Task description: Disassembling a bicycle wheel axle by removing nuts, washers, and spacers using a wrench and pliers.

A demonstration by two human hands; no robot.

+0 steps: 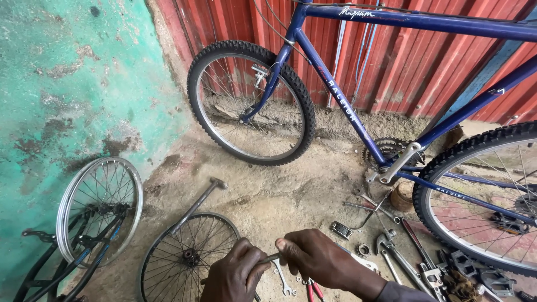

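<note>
A short grey metal rod, perhaps an axle or a slim tool, sits low in the middle of the view, bridging the two hands above the concrete floor. Only a small stretch of it shows between the fists, so what it is and whether anything is threaded on it cannot be told. The work looks to be in its middle: the bare spoked wheel lies flat on the floor just beside the left hand, off any frame and without a tyre, and nothing is yet fitted to it. The left hand is curled tight around one end of the rod, knuckles up; the right hand is closed over the other end, fingers wrapped down, wrist running off to the lower right. Spanners and pliers lie scattered to the right, a hammer rests across the wheel's far edge, and a blue bicycle stands against the red corrugated wall.
</note>
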